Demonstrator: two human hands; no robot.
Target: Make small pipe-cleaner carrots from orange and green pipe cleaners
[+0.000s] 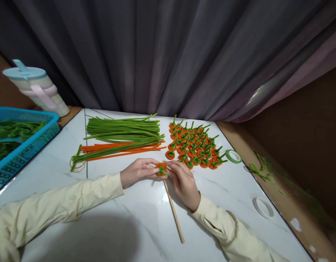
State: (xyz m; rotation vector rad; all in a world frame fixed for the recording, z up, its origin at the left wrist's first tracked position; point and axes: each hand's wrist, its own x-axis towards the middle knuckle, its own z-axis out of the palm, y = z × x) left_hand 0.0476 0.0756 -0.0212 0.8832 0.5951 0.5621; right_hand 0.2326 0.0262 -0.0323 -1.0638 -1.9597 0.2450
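A small round orange pipe-cleaner piece (161, 168) with a green stem is pinched between the thumb and fingers of my left hand (139, 170). The curled fingers of my right hand (184, 182) close on its right side, with some fingertips hidden behind it. Just below my hands, a thin wooden stick (173, 213) lies on the table, its upper end close to the piece. Beyond my right hand sit many finished-looking orange pieces with green stems (195, 143) in rows. A bundle of green pipe cleaners (122, 127) and some orange pipe cleaners (124, 148) lie beyond my left hand.
A blue basket (51, 127) with green bundles stands at the left, near a lidded tumbler (43, 91). A green tape roll (233, 156) and a white ring-shaped roll (263, 207) lie along the right side of the marble-patterned table (102, 233). A dark curtain (146, 54) hangs behind.
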